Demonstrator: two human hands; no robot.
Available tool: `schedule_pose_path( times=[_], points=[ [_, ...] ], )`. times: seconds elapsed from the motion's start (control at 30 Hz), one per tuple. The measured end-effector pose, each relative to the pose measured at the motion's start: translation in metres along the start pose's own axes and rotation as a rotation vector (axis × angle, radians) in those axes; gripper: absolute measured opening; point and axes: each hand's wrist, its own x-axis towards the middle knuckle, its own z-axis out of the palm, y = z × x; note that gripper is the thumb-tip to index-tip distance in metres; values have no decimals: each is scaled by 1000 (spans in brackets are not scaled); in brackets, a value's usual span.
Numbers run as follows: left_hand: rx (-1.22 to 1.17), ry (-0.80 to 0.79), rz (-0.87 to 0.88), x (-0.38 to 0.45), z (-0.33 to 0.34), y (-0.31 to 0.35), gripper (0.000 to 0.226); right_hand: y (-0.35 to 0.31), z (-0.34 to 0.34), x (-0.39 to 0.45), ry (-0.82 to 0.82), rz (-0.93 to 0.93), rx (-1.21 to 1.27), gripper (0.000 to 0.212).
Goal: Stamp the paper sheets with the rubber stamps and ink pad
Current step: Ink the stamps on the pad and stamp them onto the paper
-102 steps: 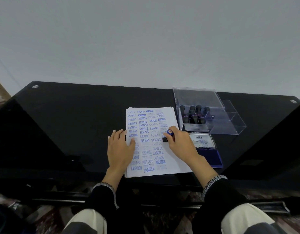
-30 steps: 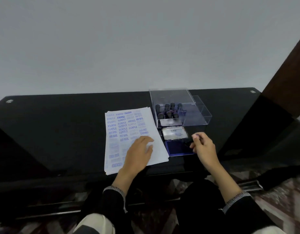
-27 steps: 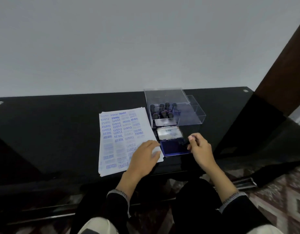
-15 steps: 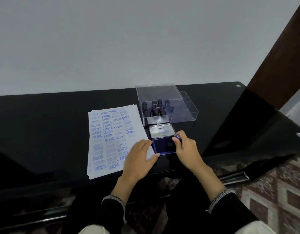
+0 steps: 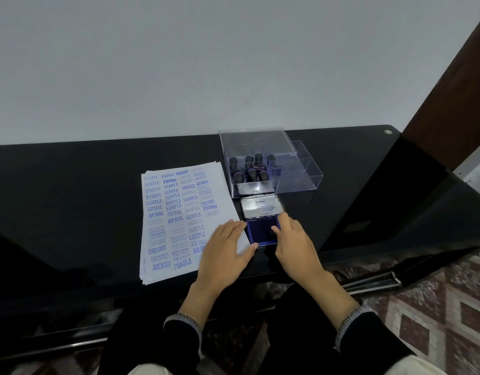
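The top paper sheet [image 5: 179, 220] has blue stamped words: SAMPLE, FRAGILE, AIR MAIL, AMENDED and FAX OUT. The silver lid of the ink pad [image 5: 261, 207] says Artline. Its smaller words are too tiny to read.

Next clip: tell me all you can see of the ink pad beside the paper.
The ink pad is a small rectangular case lying open on the black table, just right of the stack of stamped sheets and in front of the clear stamp box. Its silvery lid, printed "Artline", is folded back toward the box. The pad surface is deep blue. The right hand presses a stamp onto it; the stamp is mostly hidden. The left hand lies flat on the sheets, thumb at the case's near left corner.
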Motion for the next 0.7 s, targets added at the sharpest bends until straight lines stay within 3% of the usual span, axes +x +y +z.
schedule_pose_path(
  times=[0.1,0.17,0.23,0.53,0.7],
  points=[
    [7,-1,0,0,1,0,61,-1,3,-7,48,2,10,25],
    [9,-2,0,0,2,0,61,-2,1,-6,20,23,19,14],
    [14,-10,1,0,3,-1,62,1,-1,0,-65,44,42,5],
    [21,-8,7,0,1,1,60,5,-15,41,-369,84,146,18],
    [8,-18,-10,-1,-1,3,61,4,-13,34,-307,71,133,16]
  ],
)
